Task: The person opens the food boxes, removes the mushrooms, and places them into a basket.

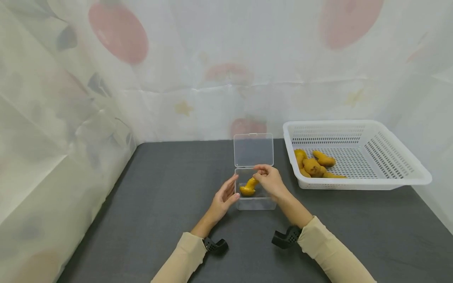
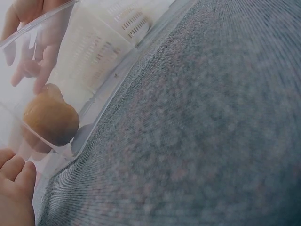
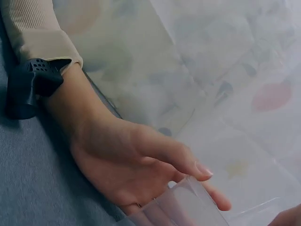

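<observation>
A clear plastic box [image 1: 256, 204] stands on the dark table, its hinged lid [image 1: 253, 150] raised at the back. Inside it is a knobby yellow-brown piece of ginger [image 1: 248, 188], its thick end low near the left wall. My right hand [image 1: 271, 182] reaches over the box and pinches the ginger's narrow upper end; through the clear wall in the left wrist view, the fingertips meet the top of the ginger [image 2: 51, 117]. At the box's left side, my left hand [image 1: 223, 197] holds the corner, with the thumb [image 3: 186, 162] at the rim and the fingers along the outer wall.
To the right of the box stands a white slotted basket [image 1: 364, 181], with several more ginger pieces [image 1: 313, 167] in its left part. A patterned curtain [image 1: 198, 86] hangs behind the table and along its left side. Black wrist cameras [image 1: 287, 237] sit below both hands.
</observation>
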Motion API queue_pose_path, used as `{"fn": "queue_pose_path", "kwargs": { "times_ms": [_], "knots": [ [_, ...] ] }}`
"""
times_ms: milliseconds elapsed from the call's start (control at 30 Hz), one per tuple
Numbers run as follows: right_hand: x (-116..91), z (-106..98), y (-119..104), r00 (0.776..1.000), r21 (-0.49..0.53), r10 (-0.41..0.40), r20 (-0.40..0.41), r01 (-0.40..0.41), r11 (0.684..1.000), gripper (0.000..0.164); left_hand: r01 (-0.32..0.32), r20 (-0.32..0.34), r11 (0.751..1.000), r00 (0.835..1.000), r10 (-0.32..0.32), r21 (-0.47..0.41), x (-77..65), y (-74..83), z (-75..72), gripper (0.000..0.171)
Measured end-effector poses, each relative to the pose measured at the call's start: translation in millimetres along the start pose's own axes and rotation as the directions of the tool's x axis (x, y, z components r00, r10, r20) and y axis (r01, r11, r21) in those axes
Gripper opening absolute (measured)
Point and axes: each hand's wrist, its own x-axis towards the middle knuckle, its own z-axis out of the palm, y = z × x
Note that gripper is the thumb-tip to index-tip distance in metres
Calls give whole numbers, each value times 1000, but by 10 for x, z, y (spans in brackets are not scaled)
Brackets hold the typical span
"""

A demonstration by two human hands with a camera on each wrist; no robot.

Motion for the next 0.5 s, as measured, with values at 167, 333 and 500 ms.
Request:
{"fn": "queue_pose_path", "kwargs": {
  "times_ms": [167,333,500],
  "knots": [
    [18,6,8,997,33,43,71,-45,998,38,4,5,1000,1000,-4,-10,1,3,1,59],
    [25,-34,-2,991,-70,43,126,-34,997,36,8,3,1000,1000,-8,-27,1,14,4,60],
    [33,-54,-37,985,-212,33,172,4,977,35,2,5,1000,1000,-2,-27,2,23,3,60]
  ]
}}
